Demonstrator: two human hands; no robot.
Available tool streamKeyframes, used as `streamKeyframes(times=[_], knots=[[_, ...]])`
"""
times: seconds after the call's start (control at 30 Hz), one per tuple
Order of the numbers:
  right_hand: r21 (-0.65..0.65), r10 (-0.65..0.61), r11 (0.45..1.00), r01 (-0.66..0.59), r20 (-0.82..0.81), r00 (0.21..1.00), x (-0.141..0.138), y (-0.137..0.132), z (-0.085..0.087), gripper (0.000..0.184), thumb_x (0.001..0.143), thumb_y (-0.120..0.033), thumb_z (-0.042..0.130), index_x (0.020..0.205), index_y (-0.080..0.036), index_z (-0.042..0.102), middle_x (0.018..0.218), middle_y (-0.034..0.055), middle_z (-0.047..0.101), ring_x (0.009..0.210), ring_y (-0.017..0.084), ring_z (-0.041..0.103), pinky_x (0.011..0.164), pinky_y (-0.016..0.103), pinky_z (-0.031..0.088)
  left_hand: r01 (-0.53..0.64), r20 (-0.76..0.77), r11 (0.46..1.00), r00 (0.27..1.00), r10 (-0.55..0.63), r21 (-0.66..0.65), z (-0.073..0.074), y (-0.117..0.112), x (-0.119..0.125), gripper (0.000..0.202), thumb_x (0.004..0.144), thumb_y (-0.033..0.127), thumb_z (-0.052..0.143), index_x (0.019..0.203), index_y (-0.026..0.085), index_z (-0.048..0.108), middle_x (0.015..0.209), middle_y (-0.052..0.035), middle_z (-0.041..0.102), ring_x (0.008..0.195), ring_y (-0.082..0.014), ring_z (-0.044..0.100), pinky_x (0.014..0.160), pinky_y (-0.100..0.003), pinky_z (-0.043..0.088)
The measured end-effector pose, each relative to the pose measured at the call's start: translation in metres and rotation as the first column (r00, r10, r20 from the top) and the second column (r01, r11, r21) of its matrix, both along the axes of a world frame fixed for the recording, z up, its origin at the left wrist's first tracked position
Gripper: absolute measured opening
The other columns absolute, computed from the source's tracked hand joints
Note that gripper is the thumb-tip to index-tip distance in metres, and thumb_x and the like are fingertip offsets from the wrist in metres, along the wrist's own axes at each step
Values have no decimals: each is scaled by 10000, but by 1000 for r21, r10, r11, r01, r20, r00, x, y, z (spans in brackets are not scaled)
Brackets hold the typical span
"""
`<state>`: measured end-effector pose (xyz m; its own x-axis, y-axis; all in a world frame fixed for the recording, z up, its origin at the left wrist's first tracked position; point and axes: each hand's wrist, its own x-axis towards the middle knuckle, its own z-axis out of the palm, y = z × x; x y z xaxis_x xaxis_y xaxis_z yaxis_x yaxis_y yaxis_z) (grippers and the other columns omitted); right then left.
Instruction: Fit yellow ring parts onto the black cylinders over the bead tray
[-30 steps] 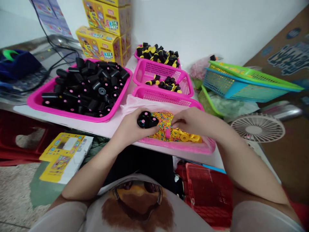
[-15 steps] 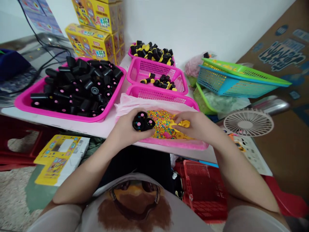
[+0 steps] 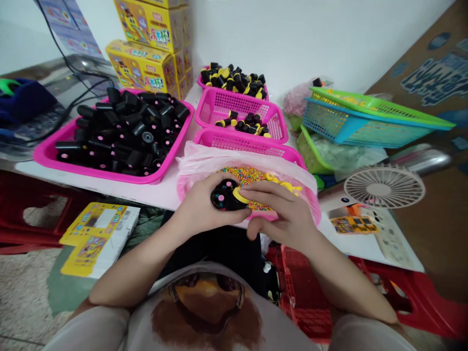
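My left hand point(image 3: 200, 204) is closed round a bunch of black tubes point(image 3: 224, 195) with pink ends up, held at the near edge of a pink basket point(image 3: 252, 144). My right hand point(image 3: 281, 209) presses a yellow cap point(image 3: 240, 195) onto one of those tubes with thumb and fingers pinched. The basket is lined with a pink bag and holds small coloured beads point(image 3: 248, 174) and more yellow caps point(image 3: 284, 183).
A big pink tray point(image 3: 49, 155) of black tubes lies left. Two pink baskets point(image 3: 219, 105) behind hold capped tubes. Yellow boxes point(image 3: 146, 63) stand at the back. Blue and green baskets point(image 3: 351, 127) and a white fan point(image 3: 383, 186) are on the right. A red crate point(image 3: 303, 287) sits under the table.
My right hand has come from the yellow caps in the basket over to the left hand, bringing a yellow cap onto the tubes. Both hands have drawn nearer to me.
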<state>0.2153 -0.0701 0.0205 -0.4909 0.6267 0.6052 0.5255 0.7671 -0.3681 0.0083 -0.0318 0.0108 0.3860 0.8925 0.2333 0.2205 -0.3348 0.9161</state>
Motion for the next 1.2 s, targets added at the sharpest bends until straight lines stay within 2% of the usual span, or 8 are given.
streamKeyframes(times=[0.1,0.2,0.43,0.57,0.73,0.9,1.1,1.2], knots=[[101,7,995,-13,62,998,-1,0,-7,637,928,-341,767,1502,-224,518,1279,137,723,1247,271,690,1058,433,605,34,-18,999,999,-34,0,1,0,2,414,673,344,836,1033,196,697,980,-13,770,925,-229,715,875,-342,566],[210,-56,977,27,134,989,-4,-1,-13,609,985,-190,653,1554,-207,437,1261,141,722,1237,265,692,1037,442,618,54,-40,999,998,-54,3,3,3,4,364,652,315,808,979,191,705,953,-13,767,908,-237,713,837,-341,561],[375,-79,927,-31,276,958,0,5,-24,569,1030,-216,581,1577,-133,450,1255,158,754,1204,287,717,1026,428,632,103,-110,995,989,-100,17,1,11,3,426,598,277,837,999,199,716,931,-1,772,886,-246,718,830,-357,555],[228,46,970,-83,166,985,8,12,-17,658,983,-251,684,1593,-207,442,1298,132,743,1230,260,712,1062,414,616,94,-51,996,994,-93,8,1,11,3,381,647,300,827,994,195,712,931,1,775,869,-224,721,832,-340,563],[-61,57,997,-56,21,998,14,15,0,489,990,-101,587,1415,-333,657,1300,52,762,1186,206,744,995,356,645,94,-12,995,995,-94,8,-2,11,5,366,656,307,835,987,202,717,911,12,773,830,-200,721,800,-314,572],[4,39,999,-39,-6,999,15,14,1,528,1002,-46,510,1410,-343,663,1282,40,774,1192,186,739,1021,357,631,96,-27,995,995,-96,9,-4,14,5,343,662,291,822,975,195,718,880,18,761,798,-186,713,776,-303,561],[110,70,990,-90,176,982,10,15,-7,725,923,-342,773,1577,-283,466,1338,105,733,1253,265,702,1087,451,597,92,-26,996,995,-92,-18,-3,15,2,369,639,293,841,975,196,722,906,13,776,844,-210,724,800,-317,571],[229,4,972,-48,186,983,4,14,-14,715,968,-211,699,1614,-269,396,1281,117,747,1229,273,712,1059,470,617,93,-24,996,995,-93,-10,-3,16,3,384,611,253,830,977,198,728,947,8,789,867,-222,730,831,-331,576]])
